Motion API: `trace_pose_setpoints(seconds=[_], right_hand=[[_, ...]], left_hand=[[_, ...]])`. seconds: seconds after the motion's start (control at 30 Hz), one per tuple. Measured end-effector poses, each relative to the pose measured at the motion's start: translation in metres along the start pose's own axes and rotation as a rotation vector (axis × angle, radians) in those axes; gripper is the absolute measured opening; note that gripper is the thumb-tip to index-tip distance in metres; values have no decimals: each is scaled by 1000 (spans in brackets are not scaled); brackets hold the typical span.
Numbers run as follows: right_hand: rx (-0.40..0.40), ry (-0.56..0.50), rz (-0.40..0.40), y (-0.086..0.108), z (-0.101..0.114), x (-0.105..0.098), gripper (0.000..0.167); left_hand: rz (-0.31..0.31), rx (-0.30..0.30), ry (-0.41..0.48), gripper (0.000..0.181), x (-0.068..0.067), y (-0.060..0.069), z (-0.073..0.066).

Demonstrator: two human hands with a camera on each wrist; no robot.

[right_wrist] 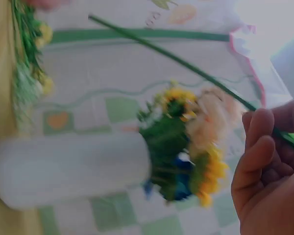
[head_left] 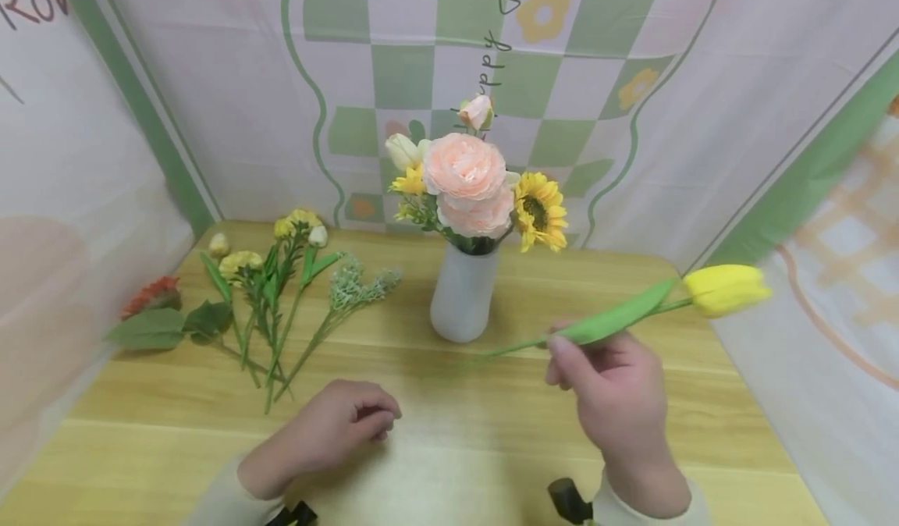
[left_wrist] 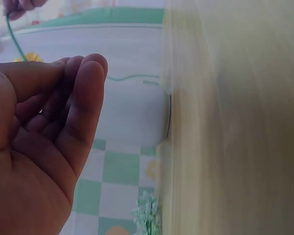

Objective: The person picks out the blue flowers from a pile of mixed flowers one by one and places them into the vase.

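Note:
A yellow tulip [head_left: 726, 290] with a long green leaf lies across the right hand [head_left: 618, 393], which pinches its stem between thumb and fingers; the stem's bare end points left. In the right wrist view the green stem [right_wrist: 186, 65] runs up and left from the right hand [right_wrist: 272, 166]. The left hand [head_left: 333, 432] is low over the table, fingers loosely curled and holding nothing; the left wrist view shows the left hand [left_wrist: 44, 137] with its thumb near the fingertips. A white vase [head_left: 462, 296] stands upright between and beyond the hands, holding pink flowers [head_left: 465, 165] and a sunflower [head_left: 537, 211].
On the left of the wooden table [head_left: 449, 463] lie a red flower [head_left: 153, 296], yellow flowers [head_left: 241, 264], a small white bud [head_left: 318, 236] and pale green sprigs [head_left: 346, 286], stems towards the front. A green-and-white checked cloth [head_left: 403, 77] hangs behind the table.

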State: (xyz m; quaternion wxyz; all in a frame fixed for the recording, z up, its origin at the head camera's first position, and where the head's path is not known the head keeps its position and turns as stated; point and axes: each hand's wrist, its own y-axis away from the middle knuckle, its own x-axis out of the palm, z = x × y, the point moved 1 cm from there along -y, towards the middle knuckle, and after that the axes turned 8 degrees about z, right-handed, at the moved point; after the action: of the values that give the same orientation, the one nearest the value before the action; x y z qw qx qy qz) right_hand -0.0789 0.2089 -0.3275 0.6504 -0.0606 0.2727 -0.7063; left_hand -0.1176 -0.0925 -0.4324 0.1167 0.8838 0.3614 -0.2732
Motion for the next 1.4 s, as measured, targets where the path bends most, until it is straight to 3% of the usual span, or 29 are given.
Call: trace_pose_setpoints(seconds=[0.13, 0.27, 0.43, 0.6, 0.77, 0.87, 0.97, 1.13, 1.27, 1.4], right_hand=[[-66, 10, -191, -12, 8, -12, 8], [-192, -93, -327, -23, 10, -15, 8], [-254, -23, -379, -33, 13, -12, 8], [-230, 94, -448, -39, 19, -10, 10], [-202, 106, -506, -48, 24, -10, 13], [-139, 214, -464, -58, 27, -8, 11], [-93, 382, -358, -68, 28, 0, 11], [-151, 563, -178, -82, 19, 19, 17], [-196, 660, -109, -90, 7, 30, 21], [-151, 743, -31, -95, -6, 38, 30]], left_hand=[[-20, -44, -13, 13, -10, 6, 3], [-59, -38, -21, 12, -21, 12, 9], [-116, -50, -113, 8, -32, 21, 21], [-140, -79, -180, 8, -41, 31, 30], [-162, -106, -179, 9, -49, 39, 33], [-174, -113, -181, 9, -52, 42, 33], [-174, -111, -183, 9, -54, 43, 33], [-158, -111, -175, 9, -53, 42, 33], [-159, -97, -209, 8, -52, 37, 30], [-151, -37, -251, 9, -52, 25, 20]])
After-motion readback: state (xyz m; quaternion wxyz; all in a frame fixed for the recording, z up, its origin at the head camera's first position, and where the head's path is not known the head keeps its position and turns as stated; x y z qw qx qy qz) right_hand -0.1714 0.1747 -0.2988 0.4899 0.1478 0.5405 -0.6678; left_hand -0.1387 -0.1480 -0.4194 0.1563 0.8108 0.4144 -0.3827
